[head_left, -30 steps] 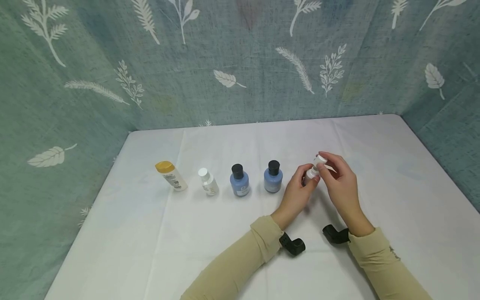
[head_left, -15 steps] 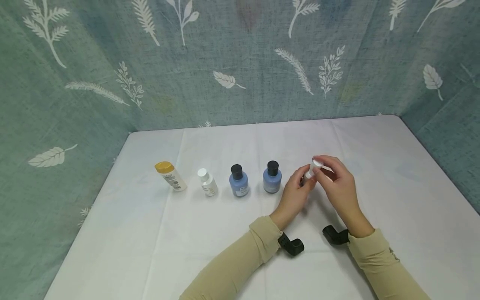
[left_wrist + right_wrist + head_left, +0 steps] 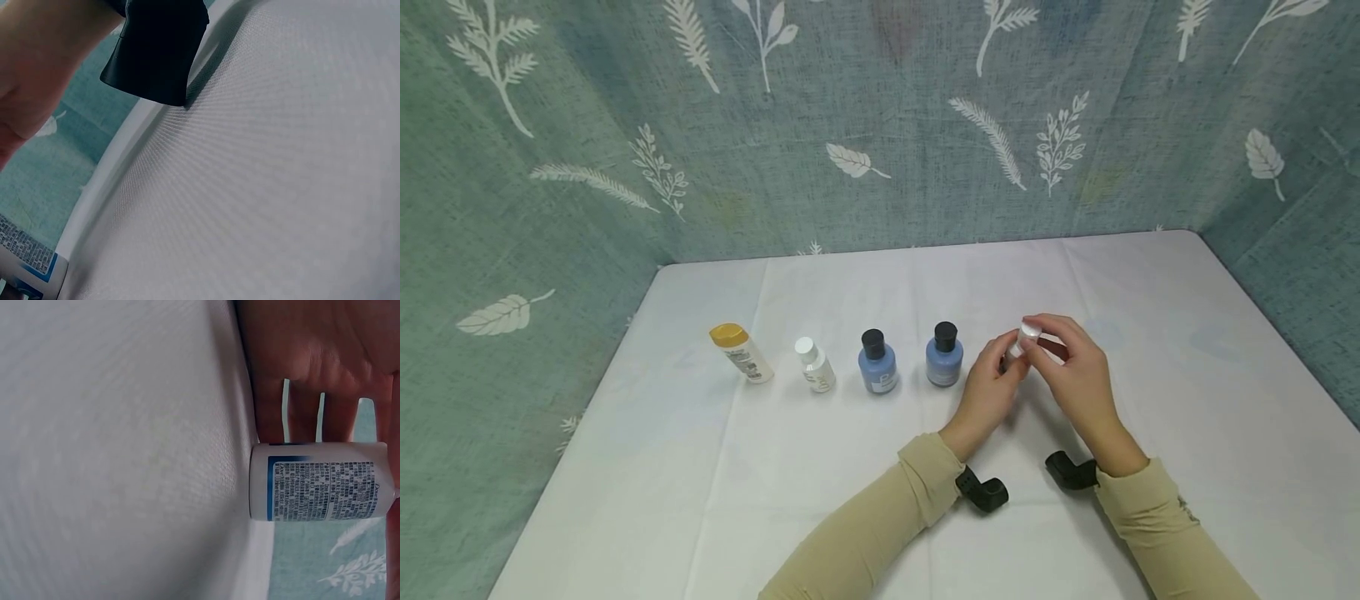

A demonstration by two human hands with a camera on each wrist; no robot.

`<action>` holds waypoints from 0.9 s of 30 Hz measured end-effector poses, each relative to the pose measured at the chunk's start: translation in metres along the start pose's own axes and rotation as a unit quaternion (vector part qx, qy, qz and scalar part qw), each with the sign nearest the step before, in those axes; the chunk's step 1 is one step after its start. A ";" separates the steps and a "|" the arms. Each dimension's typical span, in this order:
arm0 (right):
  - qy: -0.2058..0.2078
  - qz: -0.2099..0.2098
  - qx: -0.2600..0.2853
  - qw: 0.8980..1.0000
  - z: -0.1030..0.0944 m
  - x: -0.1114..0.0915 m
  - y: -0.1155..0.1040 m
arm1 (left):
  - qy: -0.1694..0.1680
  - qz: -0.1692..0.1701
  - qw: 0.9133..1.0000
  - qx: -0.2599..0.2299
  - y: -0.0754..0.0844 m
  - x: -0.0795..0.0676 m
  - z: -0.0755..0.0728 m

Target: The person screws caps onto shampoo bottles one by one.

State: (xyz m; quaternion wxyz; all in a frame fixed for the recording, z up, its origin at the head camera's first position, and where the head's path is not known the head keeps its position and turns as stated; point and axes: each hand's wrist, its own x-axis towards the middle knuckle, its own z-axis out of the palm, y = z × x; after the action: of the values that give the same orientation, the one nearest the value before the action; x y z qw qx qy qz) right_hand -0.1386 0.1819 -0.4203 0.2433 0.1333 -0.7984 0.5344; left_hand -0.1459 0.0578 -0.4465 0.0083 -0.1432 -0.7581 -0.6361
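A small white bottle (image 3: 1011,359), mostly covered by fingers, stands at the right of the row. My left hand (image 3: 987,390) grips its body. With thumb and fingers, my right hand (image 3: 1081,379) pinches the white cap (image 3: 1031,330) at its top. In the right wrist view the bottle (image 3: 319,481) shows a blue-edged label with dense print, its base on the tablecloth and left-hand fingers (image 3: 303,412) behind it. Only the lower part of the bottle (image 3: 34,265) appears in the left wrist view, with the right hand (image 3: 37,69) at the upper left.
Left of my hands stand two blue bottles (image 3: 878,371) (image 3: 944,364) with black caps, a white bottle (image 3: 817,371), and a cream bottle (image 3: 749,358) with a yellow cap. Black camera mounts (image 3: 987,493) (image 3: 1070,471) stick out from both wrists. Green curtains (image 3: 880,125) surround the white table (image 3: 820,500).
My right hand has moved down and slightly left, bringing the white cap from above the bottle's top down onto it. The left hand keeps its grip, shifting only slightly.
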 end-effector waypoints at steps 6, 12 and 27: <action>-0.012 -0.018 -0.028 0.999 0.002 -0.003 0.046 | 0.004 0.005 1.000 -0.009 0.027 -0.009 -0.007; -0.055 -0.012 -0.006 0.998 -0.004 -0.005 0.049 | 0.003 0.010 1.000 -0.002 0.018 -0.007 -0.005; -0.021 -0.046 -0.083 0.995 -0.003 -0.003 0.057 | 0.004 0.007 1.000 0.013 -0.003 0.000 -0.001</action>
State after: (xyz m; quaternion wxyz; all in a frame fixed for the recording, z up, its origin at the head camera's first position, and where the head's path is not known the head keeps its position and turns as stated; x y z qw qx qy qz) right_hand -0.1627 0.2067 -0.4661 0.2607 0.1605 -0.8380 0.4518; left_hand -0.1467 0.0567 -0.4498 0.0178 -0.1454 -0.7651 -0.6270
